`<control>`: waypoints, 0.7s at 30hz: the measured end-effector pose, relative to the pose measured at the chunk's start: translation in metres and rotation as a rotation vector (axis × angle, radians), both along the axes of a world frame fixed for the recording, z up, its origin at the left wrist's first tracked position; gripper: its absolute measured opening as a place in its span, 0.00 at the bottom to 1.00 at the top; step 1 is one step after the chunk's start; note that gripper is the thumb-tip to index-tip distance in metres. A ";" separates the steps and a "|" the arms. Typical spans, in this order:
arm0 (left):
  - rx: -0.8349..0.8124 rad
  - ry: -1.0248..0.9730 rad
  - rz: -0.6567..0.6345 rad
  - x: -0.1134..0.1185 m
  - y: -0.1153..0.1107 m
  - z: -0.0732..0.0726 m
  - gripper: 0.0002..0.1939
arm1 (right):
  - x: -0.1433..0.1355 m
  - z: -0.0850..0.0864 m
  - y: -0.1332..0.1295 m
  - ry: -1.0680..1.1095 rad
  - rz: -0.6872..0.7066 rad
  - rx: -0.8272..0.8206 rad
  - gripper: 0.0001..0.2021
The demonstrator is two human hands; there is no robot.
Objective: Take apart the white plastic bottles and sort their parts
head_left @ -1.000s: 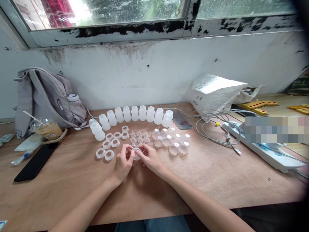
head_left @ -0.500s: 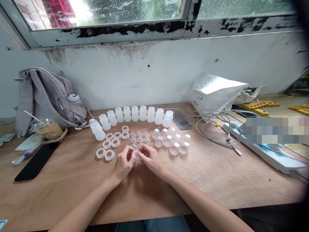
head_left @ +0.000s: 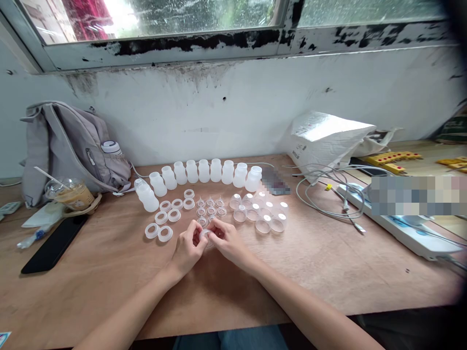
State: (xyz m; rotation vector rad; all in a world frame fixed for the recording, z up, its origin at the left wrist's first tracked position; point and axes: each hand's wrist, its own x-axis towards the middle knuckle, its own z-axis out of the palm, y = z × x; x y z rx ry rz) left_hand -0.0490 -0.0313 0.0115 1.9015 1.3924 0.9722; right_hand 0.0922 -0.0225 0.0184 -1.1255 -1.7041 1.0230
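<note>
A translucent ring (head_left: 205, 234) is held partly hidden near the desk (head_left: 328, 272) edge — beyond it, pale collars (head_left: 165, 239), upright clear nipples (head_left: 210, 211) and domed transparent caps (head_left: 262, 225) lie grouped left to right, frosted bottles (head_left: 203, 172) curving behind.

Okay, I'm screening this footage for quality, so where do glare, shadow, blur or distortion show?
Head view: daylight blows out part of the window; glare whitens the mailer bag's top; soft shadow on the table below the left hand and right hand; dark blur at the right edge; apparent wide-angle stretch toward the sides; pixelation covers part of the power strip.
</note>
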 end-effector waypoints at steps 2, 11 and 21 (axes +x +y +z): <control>0.002 0.008 0.002 0.000 0.000 0.000 0.05 | 0.000 -0.001 0.000 -0.014 -0.001 0.014 0.04; -0.013 -0.135 0.026 -0.001 0.003 -0.007 0.06 | -0.003 -0.002 -0.001 -0.004 -0.043 0.014 0.04; 0.041 0.028 0.054 -0.002 0.005 -0.004 0.09 | 0.000 -0.009 0.003 -0.053 -0.034 0.120 0.08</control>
